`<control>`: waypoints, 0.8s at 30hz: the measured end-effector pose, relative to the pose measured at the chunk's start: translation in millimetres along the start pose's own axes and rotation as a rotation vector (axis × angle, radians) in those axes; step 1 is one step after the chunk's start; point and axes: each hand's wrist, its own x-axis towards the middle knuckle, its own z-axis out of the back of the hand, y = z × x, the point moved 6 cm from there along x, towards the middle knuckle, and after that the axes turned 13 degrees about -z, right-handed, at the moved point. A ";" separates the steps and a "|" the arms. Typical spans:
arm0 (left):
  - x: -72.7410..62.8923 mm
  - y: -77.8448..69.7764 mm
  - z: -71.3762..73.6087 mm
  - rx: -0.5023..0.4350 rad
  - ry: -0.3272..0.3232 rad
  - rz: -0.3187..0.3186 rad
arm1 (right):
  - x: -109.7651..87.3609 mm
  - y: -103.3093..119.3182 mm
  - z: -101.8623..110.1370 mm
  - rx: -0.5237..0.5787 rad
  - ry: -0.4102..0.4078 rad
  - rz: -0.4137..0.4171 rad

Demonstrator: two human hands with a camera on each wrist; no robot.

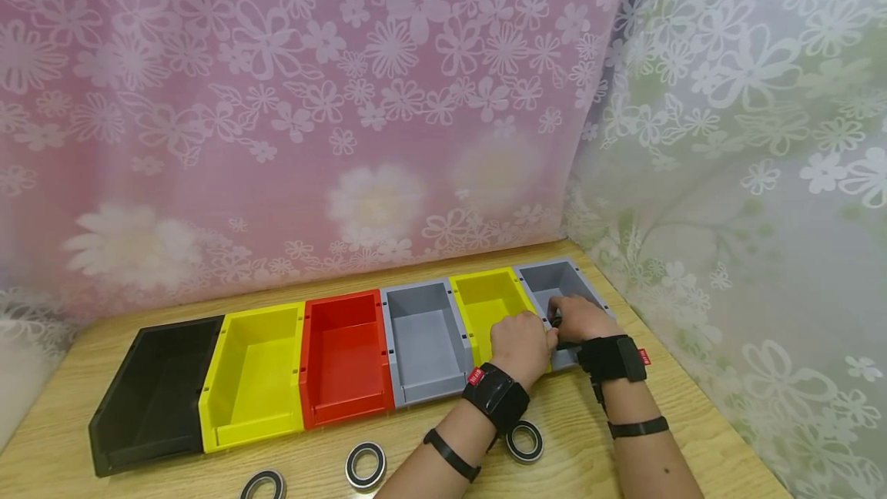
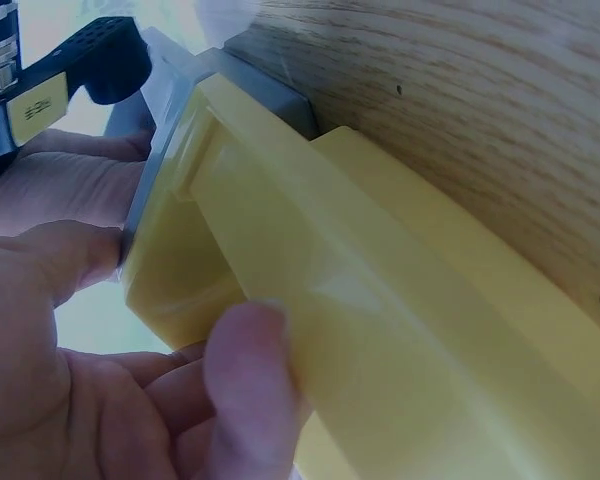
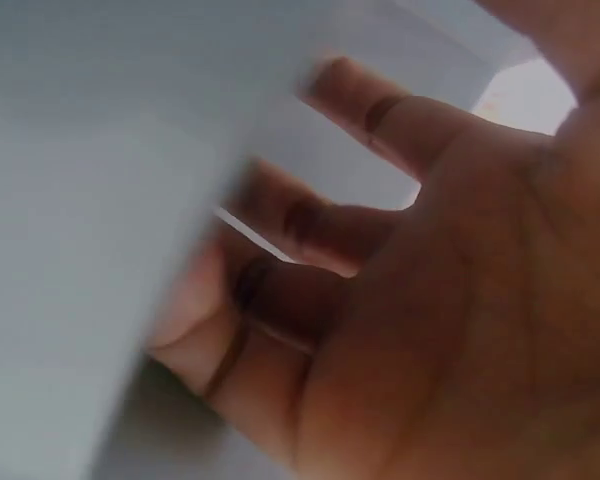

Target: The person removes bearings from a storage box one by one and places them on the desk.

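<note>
At the right end of a row of bins stand a yellow bin [image 1: 488, 300] and a grey bin [image 1: 554, 280]. My left hand [image 1: 521, 346] grips the near part of the yellow bin, its fingers curled at the front wall in the left wrist view. My right hand [image 1: 584, 319] holds the grey bin's side; in the right wrist view its fingers bend behind a blurred grey wall [image 3: 90, 200]. The hands nearly meet at the border of these two bins. A small dark thing [image 1: 557, 319] shows between them; I cannot tell what it is.
Farther left in the row sit another grey bin [image 1: 426, 349], a red bin [image 1: 346, 356], a yellow bin [image 1: 256, 364] and a black bin [image 1: 148, 395]. Ring bearings [image 1: 524, 458] lie on the wooden table [image 1: 568, 449] in front. Flowered curtains [image 1: 346, 98] hang behind and at the right.
</note>
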 end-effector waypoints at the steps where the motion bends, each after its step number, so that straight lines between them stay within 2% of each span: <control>1: -0.2 0.1 0.0 -0.001 0.000 -0.001 | -0.3 0.2 1.0 0.010 0.005 0.005; 7: -0.4 0.3 -0.1 0.013 0.000 -0.005 | -10.8 3.1 14.4 0.075 0.017 0.037; 15: -1.6 -0.7 1.5 0.031 -0.031 -0.021 | -31.8 1.0 42.4 0.124 -0.062 0.090; 19: -2.2 -1.0 2.0 0.039 -0.045 -0.021 | -48.6 4.4 58.3 0.150 -0.102 0.118; 24: -2.2 -1.0 0.8 0.061 -0.031 -0.013 | -76.1 14.5 77.0 0.184 -0.131 0.125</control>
